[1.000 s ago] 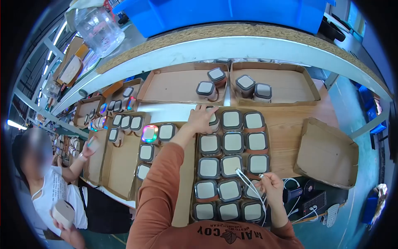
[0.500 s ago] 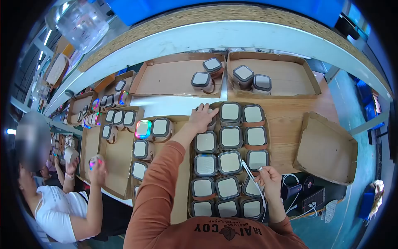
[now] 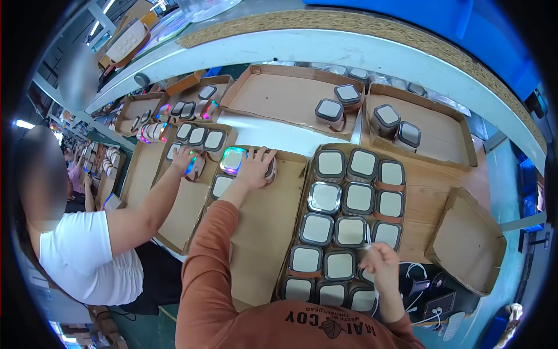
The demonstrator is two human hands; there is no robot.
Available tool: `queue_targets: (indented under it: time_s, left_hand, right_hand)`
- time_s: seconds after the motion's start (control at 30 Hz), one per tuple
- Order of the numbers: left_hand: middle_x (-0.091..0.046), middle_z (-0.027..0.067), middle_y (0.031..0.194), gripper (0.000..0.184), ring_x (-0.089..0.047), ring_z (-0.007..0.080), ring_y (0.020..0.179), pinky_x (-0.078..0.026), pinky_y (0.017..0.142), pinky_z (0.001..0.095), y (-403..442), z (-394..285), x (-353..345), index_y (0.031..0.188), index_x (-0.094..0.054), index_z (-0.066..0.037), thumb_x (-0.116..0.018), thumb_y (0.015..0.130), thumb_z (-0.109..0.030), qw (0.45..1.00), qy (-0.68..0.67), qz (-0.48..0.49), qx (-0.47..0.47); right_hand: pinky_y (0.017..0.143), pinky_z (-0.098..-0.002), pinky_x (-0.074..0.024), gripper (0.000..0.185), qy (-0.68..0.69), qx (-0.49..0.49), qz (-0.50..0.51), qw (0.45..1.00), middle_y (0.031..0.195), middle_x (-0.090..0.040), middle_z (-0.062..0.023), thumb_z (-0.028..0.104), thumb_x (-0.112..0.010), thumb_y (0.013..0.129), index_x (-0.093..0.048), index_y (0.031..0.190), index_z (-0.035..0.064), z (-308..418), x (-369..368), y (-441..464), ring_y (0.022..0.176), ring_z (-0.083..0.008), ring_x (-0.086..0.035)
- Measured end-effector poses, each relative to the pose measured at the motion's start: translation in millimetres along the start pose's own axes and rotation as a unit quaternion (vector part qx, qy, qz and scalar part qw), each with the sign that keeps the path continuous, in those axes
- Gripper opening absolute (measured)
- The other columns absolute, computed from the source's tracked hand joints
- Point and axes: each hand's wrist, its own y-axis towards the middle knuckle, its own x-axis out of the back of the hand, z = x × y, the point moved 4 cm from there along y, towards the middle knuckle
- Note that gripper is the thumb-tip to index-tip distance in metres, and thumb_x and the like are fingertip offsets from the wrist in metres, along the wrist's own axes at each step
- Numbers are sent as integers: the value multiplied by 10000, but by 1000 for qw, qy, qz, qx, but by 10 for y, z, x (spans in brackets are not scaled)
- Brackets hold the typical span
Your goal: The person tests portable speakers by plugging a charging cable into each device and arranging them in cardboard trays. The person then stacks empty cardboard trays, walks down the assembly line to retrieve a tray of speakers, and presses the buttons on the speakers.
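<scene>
My left hand (image 3: 254, 168) is wrapped over the top of a box-shaped device like a small portable speaker (image 3: 271, 172), in the upper part of the middle cardboard tray (image 3: 273, 232). Just left of it, another such speaker (image 3: 233, 160) glows in rainbow colours. In front of my body, my right hand (image 3: 381, 264) pinches the end of a white cable (image 3: 368, 234) above a full tray. Rows of square speakers (image 3: 351, 231) with pale tops and dark rims fill that tray, and one top (image 3: 324, 197) looks shinier than the others.
A co-worker in a white shirt (image 3: 87, 256) stands at left, one hand (image 3: 185, 161) on a lit speaker. Two trays (image 3: 261, 96) (image 3: 447, 136) with a few speakers lie behind. An empty tray (image 3: 468, 244) sits at right. A shelf beam (image 3: 325, 46) crosses overhead.
My left hand has moved left from the full tray to the speaker beside the glowing one. My right hand still holds the cable. The view has shifted left, and the co-worker's hand has reached forward.
</scene>
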Motion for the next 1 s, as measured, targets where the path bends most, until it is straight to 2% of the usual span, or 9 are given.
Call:
queue_targets:
  time_s: [0.13, 0.23, 0.27, 0.33, 0.37, 0.43, 0.53, 0.6, 1.0]
  left_hand:
    - [-430, 166, 1242, 777, -383, 374, 1167, -323, 961, 513, -188, -251, -28, 1298, -392, -135, -723, 614, -298, 988, -20, -120, 90]
    - [-448, 160, 1216, 716, -451, 349, 1100, -368, 925, 492, -558, -370, -168, 1299, -399, -142, -718, 680, -311, 906, -239, -286, 201]
    - [-443, 122, 1250, 676, -475, 286, 1118, -421, 905, 454, -848, -518, -263, 1323, -370, -142, -686, 764, -355, 683, -634, -287, 223]
    - [-427, 83, 1290, 715, -455, 242, 1173, -438, 925, 431, -1271, -864, -48, 1359, -320, -142, -653, 799, -437, 443, -840, -221, 221]
    - [-427, 83, 1290, 715, -455, 242, 1173, -438, 925, 431, -1426, -951, -15, 1359, -320, -142, -653, 799, -437, 439, -838, -226, 233]
    - [-413, 82, 1318, 785, -418, 259, 1221, -404, 978, 441, -1629, -1199, 58, 1385, -276, -144, -627, 781, -503, 262, -945, -155, 120]
    - [-413, 79, 1318, 835, -420, 259, 1217, -402, 983, 444, -1857, -1408, 284, 1395, -259, -150, -630, 754, -537, 215, -963, -133, 95]
    - [-410, 96, 1320, 885, -425, 266, 1214, -402, 982, 443, -1978, -1486, 369, 1398, -250, -143, -635, 728, -575, 226, -960, -134, 93]
    - [-426, 103, 1274, 1110, -458, 267, 1175, -416, 968, 417, -2424, -1445, 592, 1413, -212, -119, -792, 564, -536, 382, -909, -130, 101]
  right_hand:
    - [450, -172, -413, 96, -30, 34, 230, 972, 654, -595, -19, 47, -520, 896, -581, 968, 29, 276, -859, -291, 540, -56, -557]
    - [471, -187, -419, 87, -105, 65, 230, 965, 644, -588, -11, 81, -531, 900, -565, 940, 12, 310, -1106, -334, 538, -50, -534]
    - [477, -191, -417, 92, -123, 59, 183, 974, 635, -584, -11, 90, -537, 899, -560, 931, 7, 178, -1120, -292, 538, -48, -527]
    - [480, -199, -424, 105, -179, 115, 139, 967, 609, -576, -8, 104, -561, 887, -566, 902, 1, 153, -1106, -276, 538, -50, -532]
    - [479, -204, -429, 100, -217, 159, 133, 954, 628, -583, -20, 98, -569, 878, -575, 891, -1, 223, -1160, -324, 535, -59, -540]
    - [476, -215, -441, 96, -286, 276, 133, 908, 692, -602, -51, 87, -585, 859, -592, 880, -7, 307, -1282, -394, 525, -82, -555]
    - [472, -231, -457, 104, -301, 361, 145, 871, 871, -618, -118, 70, -602, 834, -614, 894, -13, 274, -1458, -498, 508, -119, -570]
    - [613, -325, -501, 130, -292, 397, 100, 865, 829, -639, -130, 103, -677, 760, -624, 825, 4, 267, -1512, -586, 739, -264, -628]
    - [664, -368, -505, 97, -398, 507, 147, 750, 708, -626, -152, 66, -667, 720, -607, 788, 31, 285, -1778, -1009, 840, -308, -621]
